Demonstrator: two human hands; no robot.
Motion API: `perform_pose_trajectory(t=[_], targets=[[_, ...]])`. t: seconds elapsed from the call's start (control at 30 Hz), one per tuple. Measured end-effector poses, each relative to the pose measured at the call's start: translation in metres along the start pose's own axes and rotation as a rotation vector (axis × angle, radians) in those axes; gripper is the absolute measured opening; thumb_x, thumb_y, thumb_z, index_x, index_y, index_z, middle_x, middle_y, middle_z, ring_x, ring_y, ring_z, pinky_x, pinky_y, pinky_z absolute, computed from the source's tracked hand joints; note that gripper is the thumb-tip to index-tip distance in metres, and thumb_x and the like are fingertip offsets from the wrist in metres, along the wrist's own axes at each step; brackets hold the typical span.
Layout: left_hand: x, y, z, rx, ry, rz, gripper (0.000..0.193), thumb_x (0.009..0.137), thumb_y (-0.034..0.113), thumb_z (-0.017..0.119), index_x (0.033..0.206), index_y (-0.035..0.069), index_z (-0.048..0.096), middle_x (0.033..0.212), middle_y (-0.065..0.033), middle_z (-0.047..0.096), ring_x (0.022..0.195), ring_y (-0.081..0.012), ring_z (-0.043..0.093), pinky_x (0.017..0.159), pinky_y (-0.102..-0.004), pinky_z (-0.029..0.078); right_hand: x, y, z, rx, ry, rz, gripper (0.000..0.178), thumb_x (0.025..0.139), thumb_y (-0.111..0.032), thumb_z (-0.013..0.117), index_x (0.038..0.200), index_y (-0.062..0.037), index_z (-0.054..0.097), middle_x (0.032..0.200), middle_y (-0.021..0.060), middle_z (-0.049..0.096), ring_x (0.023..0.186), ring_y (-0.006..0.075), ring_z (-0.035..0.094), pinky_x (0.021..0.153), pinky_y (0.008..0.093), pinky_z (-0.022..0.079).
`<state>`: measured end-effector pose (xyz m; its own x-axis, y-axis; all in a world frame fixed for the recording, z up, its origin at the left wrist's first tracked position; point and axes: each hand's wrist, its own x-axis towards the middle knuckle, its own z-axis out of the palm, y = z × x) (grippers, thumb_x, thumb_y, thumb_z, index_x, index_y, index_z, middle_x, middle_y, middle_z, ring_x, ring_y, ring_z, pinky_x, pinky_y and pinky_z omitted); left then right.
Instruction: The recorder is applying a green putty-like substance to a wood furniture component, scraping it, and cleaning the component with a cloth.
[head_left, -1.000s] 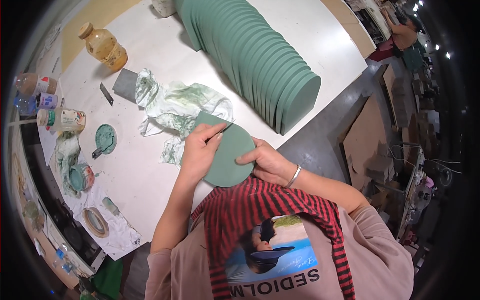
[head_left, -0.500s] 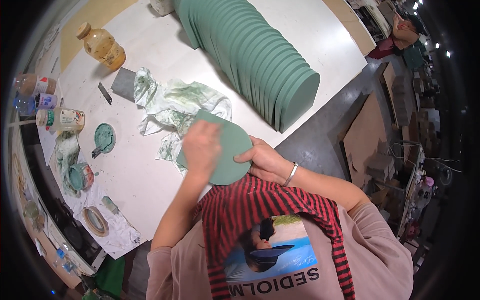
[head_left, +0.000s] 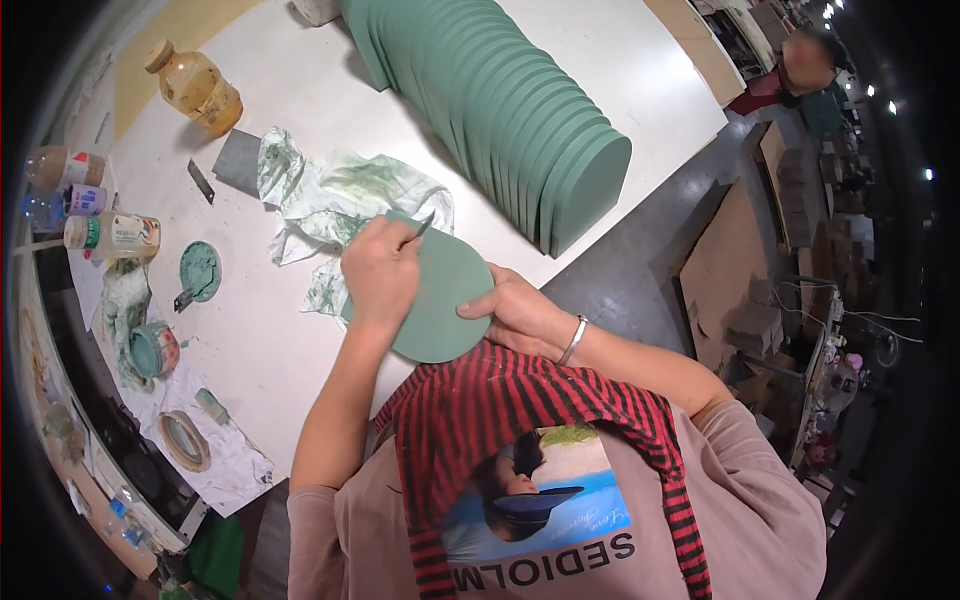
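A flat green panel with a rounded end is held over the table's near edge, close to my body. My right hand grips its right edge, thumb on the upper face and fingers beneath. Above the panel's left part, my left hand is closed on a small, thin dark tool whose tip points to the far right; its exact kind is too small to tell. Just beyond lies a crumpled white rag with green stains. A long row of similar green panels stands on edge farther back.
On the table, left, are a yellowish bottle, a grey plate, a dark blade, a lid of green paste, an open jar and a tape roll. Another person is at far right.
My left hand has moved slightly left on the panel and is no longer blurred; the dark tool in it now shows. The whole view has shifted a little. My right hand keeps its grip.
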<state>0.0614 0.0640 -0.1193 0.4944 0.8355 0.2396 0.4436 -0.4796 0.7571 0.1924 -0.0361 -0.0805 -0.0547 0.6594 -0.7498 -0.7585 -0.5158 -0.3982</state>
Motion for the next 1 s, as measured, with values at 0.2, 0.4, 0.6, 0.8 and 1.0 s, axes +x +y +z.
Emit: perform_pose_trajectory(t=[0.2, 0.4, 0.6, 0.8, 1.0], targets=[[-0.011, 0.021, 0.009, -0.258, -0.171, -0.074, 0.005, 0.073, 0.003, 0.068, 0.078, 0.001, 0.068, 0.073, -0.0141, 0.060, 0.068, -0.0313, 0.061, 0.060, -0.0387, 0.047, 0.002, 0.000, -0.003, -0.029, 0.018, 0.008, 0.047, 0.080, 0.018, 0.053, 0.125, 0.0035, 0.050, 0.114, 0.0148, 0.059, 0.104, 0.0264, 0.063, 0.091, 0.0400, 0.054], [-0.015, 0.014, -0.017, -0.238, -0.095, 0.005, 0.007, 0.074, 0.003, 0.069, 0.082, 0.001, 0.069, 0.072, -0.0116, 0.059, 0.064, -0.0259, 0.057, 0.059, -0.0349, 0.044, -0.002, -0.008, 0.002, -0.024, 0.030, -0.035, 0.045, 0.079, 0.017, 0.052, 0.122, 0.0051, 0.054, 0.111, 0.0139, 0.063, 0.101, 0.0250, 0.064, 0.093, 0.0395, 0.052], [-0.033, -0.046, -0.107, -0.044, 0.329, -0.286, 0.009, 0.082, 0.000, 0.068, 0.090, -0.002, 0.071, 0.076, -0.0069, 0.058, 0.067, -0.0158, 0.054, 0.062, -0.0276, 0.042, -0.028, -0.040, 0.015, -0.017, -0.059, -0.228, 0.036, 0.088, 0.007, 0.057, 0.125, 0.0074, 0.055, 0.115, 0.0162, 0.064, 0.102, 0.0224, 0.065, 0.092, 0.0354, 0.053], [-0.022, -0.063, -0.114, 0.371, 0.248, -0.124, 0.033, 0.079, 0.007, 0.070, 0.112, 0.004, 0.070, 0.110, -0.0136, 0.062, 0.102, -0.0283, 0.059, 0.091, -0.0394, 0.046, -0.035, -0.048, 0.011, -0.024, -0.052, -0.286, 0.037, 0.087, -0.001, 0.066, 0.122, 0.0074, 0.057, 0.111, 0.0166, 0.067, 0.098, 0.0240, 0.069, 0.090, 0.0382, 0.056], [0.012, -0.051, -0.039, 0.436, 0.008, 0.068, 0.036, 0.075, 0.005, 0.072, 0.111, 0.004, 0.069, 0.116, -0.0120, 0.061, 0.110, -0.0277, 0.056, 0.098, -0.0427, 0.042, -0.042, -0.041, 0.010, -0.110, -0.024, -0.301, 0.038, 0.081, 0.006, 0.069, 0.118, 0.0086, 0.059, 0.108, 0.0164, 0.068, 0.093, 0.0233, 0.070, 0.088, 0.0364, 0.057]])
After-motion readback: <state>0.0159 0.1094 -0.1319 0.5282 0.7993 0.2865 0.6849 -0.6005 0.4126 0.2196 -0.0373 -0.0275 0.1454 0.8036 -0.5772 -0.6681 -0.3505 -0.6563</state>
